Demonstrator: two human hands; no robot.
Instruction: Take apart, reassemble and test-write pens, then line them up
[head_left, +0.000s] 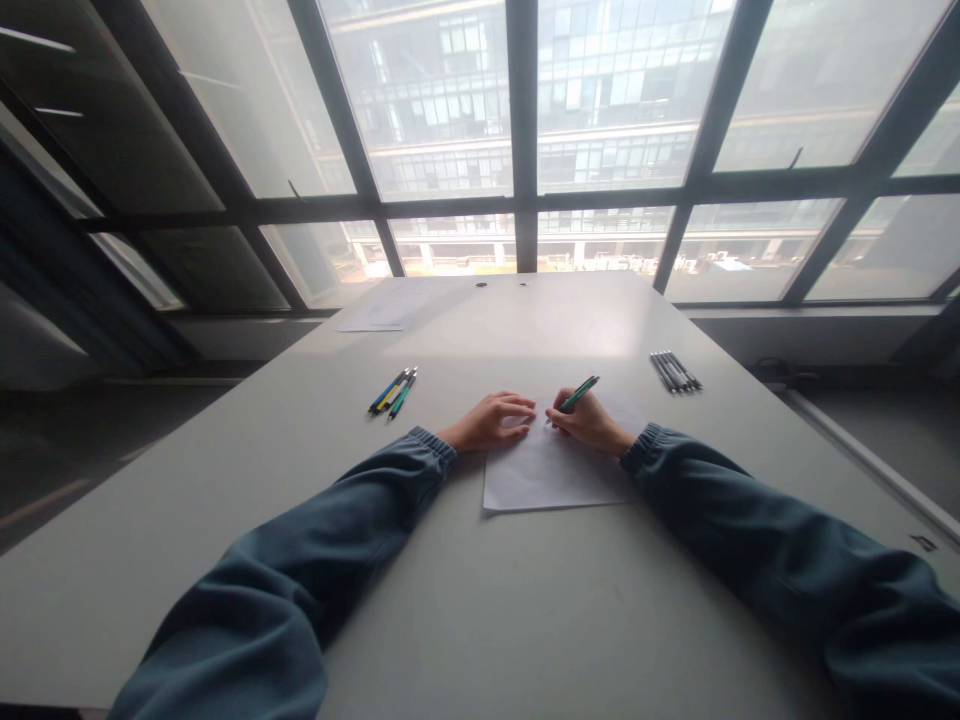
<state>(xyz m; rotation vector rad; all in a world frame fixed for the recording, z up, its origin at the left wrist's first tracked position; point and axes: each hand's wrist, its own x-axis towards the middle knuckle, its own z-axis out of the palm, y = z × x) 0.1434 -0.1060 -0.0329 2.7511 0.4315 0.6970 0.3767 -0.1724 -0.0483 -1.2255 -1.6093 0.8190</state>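
Observation:
A white sheet of paper lies on the table in front of me. My right hand grips a green and black pen, its tip down at the paper and its back end tilted up to the right. Flat on the sheet's left side rests my left hand, fingers stretched toward the pen tip and holding nothing. Any marks on the paper are too faint to make out. Several pens in blue, yellow, black and green lie grouped to the left of my left hand.
Several grey and black pens lie in a row at the right on the white table. Another sheet of paper is at the far left, near a small dark disc. Large windows rise behind the table's far edge.

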